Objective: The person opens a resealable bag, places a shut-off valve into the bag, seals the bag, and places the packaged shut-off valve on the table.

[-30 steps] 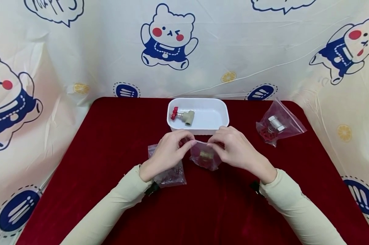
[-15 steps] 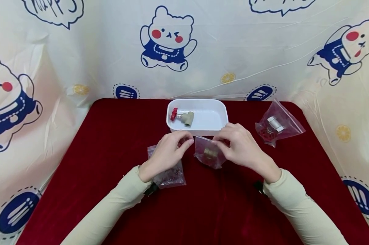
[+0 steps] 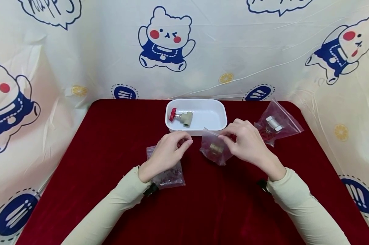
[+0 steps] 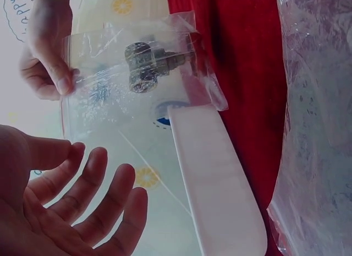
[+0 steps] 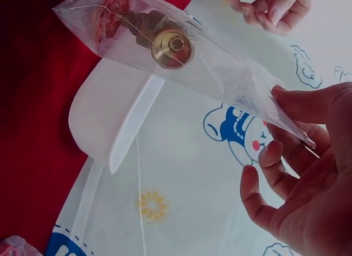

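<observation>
My right hand pinches the top edge of a clear zip bag between thumb and index finger. Inside this bag is a brass valve with a red handwheel. The bag hangs in front of the white tray, to the right of my left hand. That left hand holds nothing; its thumb and index tips are close together and the other fingers bend loosely, as the left wrist view shows. A flattened zip bag lies on the table under the left hand.
In the tray lies a grey-green valve with a red handwheel. Farther right on the red tablecloth lies another zip bag containing a silver valve with a red wheel. A printed curtain surrounds the table.
My left hand has let go of the zip bag's top edge and stays near its place. The right hand has moved right with the bag, which has come away from the left hand.
</observation>
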The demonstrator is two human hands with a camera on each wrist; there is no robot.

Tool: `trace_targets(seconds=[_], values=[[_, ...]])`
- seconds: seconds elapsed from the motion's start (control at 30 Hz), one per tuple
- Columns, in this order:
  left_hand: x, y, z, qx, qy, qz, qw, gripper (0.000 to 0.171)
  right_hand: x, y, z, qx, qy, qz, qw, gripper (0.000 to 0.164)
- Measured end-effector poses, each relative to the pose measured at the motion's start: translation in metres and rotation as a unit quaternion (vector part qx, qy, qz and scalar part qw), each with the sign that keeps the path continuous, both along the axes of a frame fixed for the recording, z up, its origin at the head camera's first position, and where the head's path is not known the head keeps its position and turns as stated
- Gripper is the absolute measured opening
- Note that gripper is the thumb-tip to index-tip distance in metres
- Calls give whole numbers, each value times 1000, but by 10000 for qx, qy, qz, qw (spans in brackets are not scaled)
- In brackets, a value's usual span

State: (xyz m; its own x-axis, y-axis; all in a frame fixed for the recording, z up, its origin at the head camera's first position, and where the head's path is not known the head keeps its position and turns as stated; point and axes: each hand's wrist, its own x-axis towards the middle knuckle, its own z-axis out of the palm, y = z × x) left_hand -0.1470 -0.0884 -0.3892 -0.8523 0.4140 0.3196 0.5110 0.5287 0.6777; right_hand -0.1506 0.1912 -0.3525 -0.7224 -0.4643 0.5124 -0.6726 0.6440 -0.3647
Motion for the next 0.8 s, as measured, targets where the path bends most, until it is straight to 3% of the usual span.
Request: trace_targets(seconds=[0.8], values=[[0, 1, 0, -128, -121, 17, 9998, 9, -11, 33, -2, -2, -83, -967, 9953, 4]])
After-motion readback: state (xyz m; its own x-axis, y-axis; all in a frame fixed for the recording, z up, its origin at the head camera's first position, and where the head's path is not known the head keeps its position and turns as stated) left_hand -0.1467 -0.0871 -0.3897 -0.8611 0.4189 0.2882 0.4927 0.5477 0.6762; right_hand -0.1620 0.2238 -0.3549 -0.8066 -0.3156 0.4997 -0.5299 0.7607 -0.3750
